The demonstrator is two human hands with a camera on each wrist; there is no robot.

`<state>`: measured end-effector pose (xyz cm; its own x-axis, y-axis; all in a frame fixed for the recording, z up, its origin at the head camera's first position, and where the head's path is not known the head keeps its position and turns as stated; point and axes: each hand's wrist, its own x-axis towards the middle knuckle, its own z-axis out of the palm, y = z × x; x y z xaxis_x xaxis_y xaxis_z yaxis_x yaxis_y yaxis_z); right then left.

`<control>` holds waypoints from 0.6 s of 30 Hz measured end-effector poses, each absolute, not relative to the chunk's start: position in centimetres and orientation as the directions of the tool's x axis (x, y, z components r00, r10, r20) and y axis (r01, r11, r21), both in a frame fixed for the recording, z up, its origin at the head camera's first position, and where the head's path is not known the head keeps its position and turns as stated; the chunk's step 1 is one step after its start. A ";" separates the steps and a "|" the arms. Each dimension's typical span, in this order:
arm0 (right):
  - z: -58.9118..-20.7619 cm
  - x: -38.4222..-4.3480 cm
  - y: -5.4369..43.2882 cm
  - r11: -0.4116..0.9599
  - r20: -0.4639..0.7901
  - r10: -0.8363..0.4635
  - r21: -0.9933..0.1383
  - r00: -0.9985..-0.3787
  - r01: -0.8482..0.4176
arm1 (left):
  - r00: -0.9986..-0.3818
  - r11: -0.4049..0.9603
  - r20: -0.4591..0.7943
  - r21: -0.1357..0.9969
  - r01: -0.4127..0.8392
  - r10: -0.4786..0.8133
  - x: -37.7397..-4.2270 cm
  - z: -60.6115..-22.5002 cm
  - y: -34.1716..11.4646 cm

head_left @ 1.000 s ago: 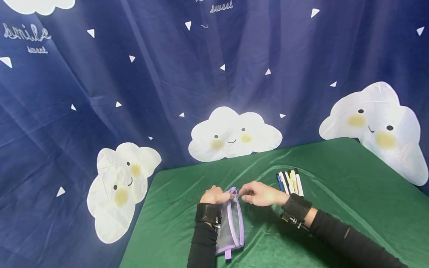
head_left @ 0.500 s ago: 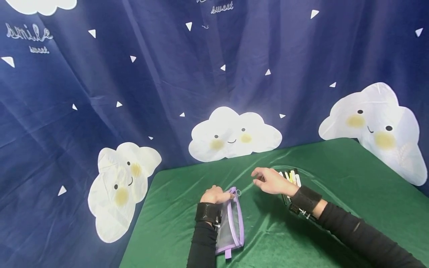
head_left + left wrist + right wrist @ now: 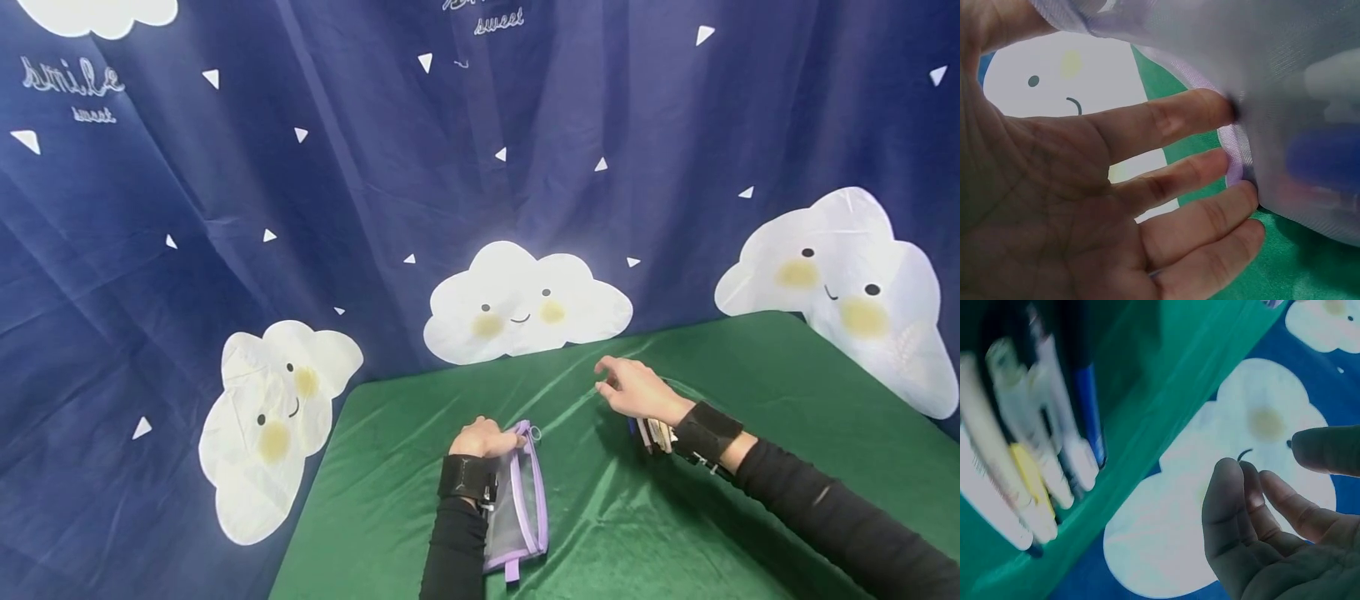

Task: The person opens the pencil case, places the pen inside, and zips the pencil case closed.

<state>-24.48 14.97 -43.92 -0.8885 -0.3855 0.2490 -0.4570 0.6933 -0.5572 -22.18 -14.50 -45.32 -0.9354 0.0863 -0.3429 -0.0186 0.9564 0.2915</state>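
A mesh pencil pouch with lilac trim (image 3: 516, 508) lies on the green cloth in the head view. My left hand (image 3: 477, 438) holds its far end, with the thumb over the corner. In the left wrist view, fingers (image 3: 1166, 125) meet the pouch's edge; blurred blue and white shapes show through the mesh, and I cannot tell whether they are inside. My right hand (image 3: 636, 388) hovers at the right, thumb and fingers apart, holding nothing. Below it lie several pens and markers (image 3: 654, 433), partly covered by the hand and wrist; the right wrist view shows these pens (image 3: 1029, 444) side by side.
Green cloth (image 3: 390, 500) covers the table. Behind it hangs a navy curtain (image 3: 375, 167) with smiling white clouds. A small ring (image 3: 536, 433) hangs at the pouch's far end.
My right hand has left the pouch's far end and moved right and away from me, to above the pens. My left hand and the pouch have stayed in place.
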 end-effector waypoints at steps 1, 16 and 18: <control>-43.9 -24.7 15.2 0.704 0.253 -0.375 -0.548 -0.892 -0.451 | -0.936 0.957 -0.341 0.291 -0.018 0.087 -22.2 -45.3 -14.5; -42.8 -26.4 18.5 0.806 0.196 -0.254 -0.498 -0.947 -0.320 | -0.941 0.956 -0.329 0.292 -0.026 0.075 -21.9 -45.2 -14.4; -42.7 -26.6 18.9 0.814 0.184 -0.238 -0.498 -0.954 -0.299 | -0.940 0.956 -0.331 0.292 -0.026 0.076 -21.8 -45.1 -14.4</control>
<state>-26.63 18.90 -42.74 -0.9536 -0.2383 0.1840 -0.2995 0.8141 -0.4975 -21.84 -14.40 -45.12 -0.9404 0.0759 -0.3314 -0.0259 0.9560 0.2923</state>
